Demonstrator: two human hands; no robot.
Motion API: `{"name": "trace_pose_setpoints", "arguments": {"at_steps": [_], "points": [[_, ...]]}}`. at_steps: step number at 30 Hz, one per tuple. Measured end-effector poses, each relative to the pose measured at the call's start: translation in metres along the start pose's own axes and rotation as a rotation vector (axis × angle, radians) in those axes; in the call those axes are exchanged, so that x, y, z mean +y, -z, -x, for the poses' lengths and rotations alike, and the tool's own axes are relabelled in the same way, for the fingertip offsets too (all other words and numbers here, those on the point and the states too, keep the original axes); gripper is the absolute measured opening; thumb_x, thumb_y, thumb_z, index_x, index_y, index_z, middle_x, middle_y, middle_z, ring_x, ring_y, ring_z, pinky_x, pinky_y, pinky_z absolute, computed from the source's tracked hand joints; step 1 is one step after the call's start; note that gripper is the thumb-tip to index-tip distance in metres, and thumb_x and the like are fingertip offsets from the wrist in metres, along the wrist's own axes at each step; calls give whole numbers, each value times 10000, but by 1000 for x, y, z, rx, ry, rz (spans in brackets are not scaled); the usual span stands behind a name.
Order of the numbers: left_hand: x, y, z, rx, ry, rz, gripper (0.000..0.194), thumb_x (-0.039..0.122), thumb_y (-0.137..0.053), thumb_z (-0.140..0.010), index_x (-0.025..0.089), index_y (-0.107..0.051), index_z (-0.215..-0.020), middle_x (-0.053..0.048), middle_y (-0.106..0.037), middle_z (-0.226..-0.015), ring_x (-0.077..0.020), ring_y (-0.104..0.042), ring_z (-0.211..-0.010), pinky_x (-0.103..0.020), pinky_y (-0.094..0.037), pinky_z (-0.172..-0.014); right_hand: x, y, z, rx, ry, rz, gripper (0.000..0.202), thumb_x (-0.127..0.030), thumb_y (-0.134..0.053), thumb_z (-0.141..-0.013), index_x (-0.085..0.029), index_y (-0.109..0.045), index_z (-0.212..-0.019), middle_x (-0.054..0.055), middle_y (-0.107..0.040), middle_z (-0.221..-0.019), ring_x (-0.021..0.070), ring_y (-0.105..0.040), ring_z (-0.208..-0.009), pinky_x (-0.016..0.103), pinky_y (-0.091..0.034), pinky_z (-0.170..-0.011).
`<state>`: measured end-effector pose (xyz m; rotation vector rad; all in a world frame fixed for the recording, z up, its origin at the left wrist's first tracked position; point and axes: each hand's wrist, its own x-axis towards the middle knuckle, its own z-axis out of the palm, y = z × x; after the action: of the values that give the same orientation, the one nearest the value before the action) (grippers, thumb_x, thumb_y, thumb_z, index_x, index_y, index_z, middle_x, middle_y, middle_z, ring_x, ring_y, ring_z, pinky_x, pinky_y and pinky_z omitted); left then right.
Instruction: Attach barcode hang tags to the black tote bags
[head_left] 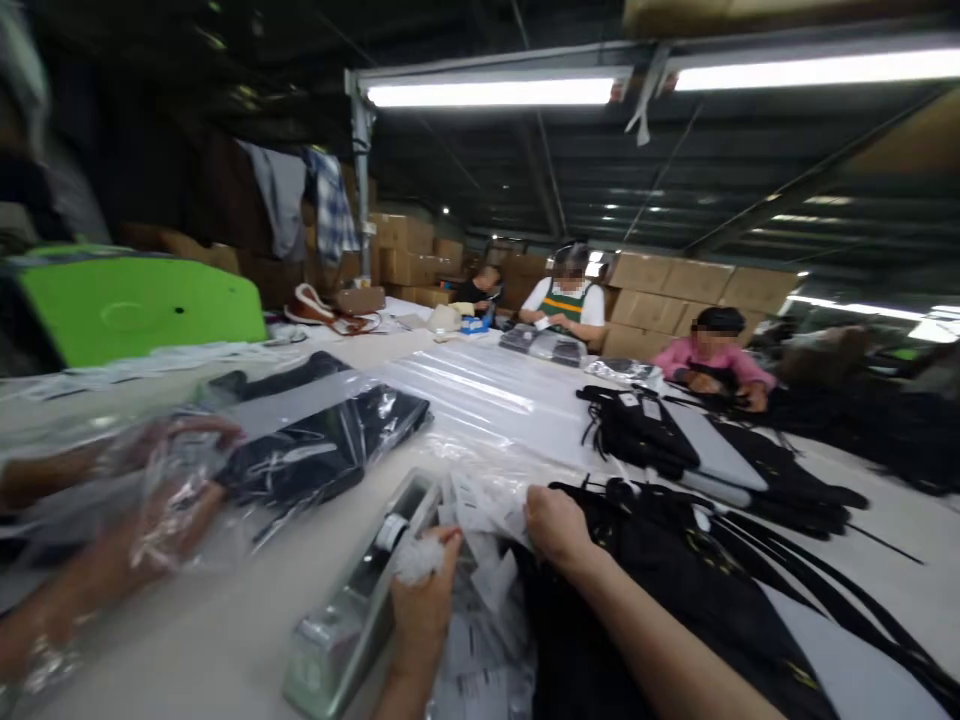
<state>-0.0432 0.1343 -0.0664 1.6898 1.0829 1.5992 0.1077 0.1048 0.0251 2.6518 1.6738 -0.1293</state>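
My left hand (424, 600) is closed around a small clump of translucent, whitish plastic strands (418, 560); their exact kind is too blurred to tell. Close to its left side stands a pale green tape dispenser (330, 640). Between my hands lies a pile of white printed tags (480, 620) with clear plastic. My right hand (559, 530) is a fist at the pile's upper right, beside black fabric items (675, 570) with straps and white sheets. What its fingers hold, if anything, is hidden.
At left, another person's hands (180, 480) handle a clear bag near a bagged black item (322, 440). Clear plastic sheets (465, 385) cover the table's middle. More black strapped items (660, 430) lie at right. Several people sit beyond, before stacked cartons (660, 290).
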Motion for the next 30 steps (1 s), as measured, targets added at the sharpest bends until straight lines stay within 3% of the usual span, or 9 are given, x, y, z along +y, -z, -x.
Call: {"name": "trace_pose_setpoints", "arguments": {"at_steps": [3,8,16,21,25,30], "points": [[-4,11,-2,-35,62,26,253,383,-509,-772,177,-654,-757,-22,-648,-667,-153,-587,-600,-261,-483,-579,-12,3,-10,34,59,-5,188,-238,-454,-872,-147,-618,-891,72,-640,-877,192,-599,-823,336,-460,-712],[1,0,1,-18,140,88,229,355,-522,-733,166,-647,-767,-24,-636,-667,-169,-591,-649,-272,-479,-619,19,36,-3,141,37,32,259,-183,-416,-809,-149,-672,-829,152,-663,-836,282,-608,-805,323,-392,-625],[1,4,-4,-21,164,32,272,412,-527,-700,176,-642,-771,-3,-611,-611,-183,-588,-680,-279,-474,-650,62,74,36,176,78,-128,223,-261,-462,-797,-201,-670,-744,15,-636,-662,154,-570,-658,222,-356,-577],[10,9,-8,-65,217,-27,355,502,-502,-655,184,-639,-730,-5,-624,-625,-193,-574,-621,-295,-468,-652,103,92,82,237,67,-328,213,-270,-478,-737,-184,-615,-599,-8,-557,-549,142,-515,-573,233,-324,-537],[8,15,-7,-106,293,-36,436,554,-517,-609,173,-639,-782,-3,-636,-651,-172,-542,-518,-294,-471,-586,128,90,110,253,1,-579,184,-274,-505,-689,-170,-577,-555,-25,-483,-518,109,-432,-519,226,-288,-501],[4,25,-3,-183,375,-61,658,590,-548,-531,164,-555,-1032,-31,-663,-739,-240,-627,-663,-358,-503,-700,158,79,140,41,-180,-1195,173,-321,-579,-640,-165,-514,-600,-96,-262,-439,46,-185,-403,214,-112,-412]]}}
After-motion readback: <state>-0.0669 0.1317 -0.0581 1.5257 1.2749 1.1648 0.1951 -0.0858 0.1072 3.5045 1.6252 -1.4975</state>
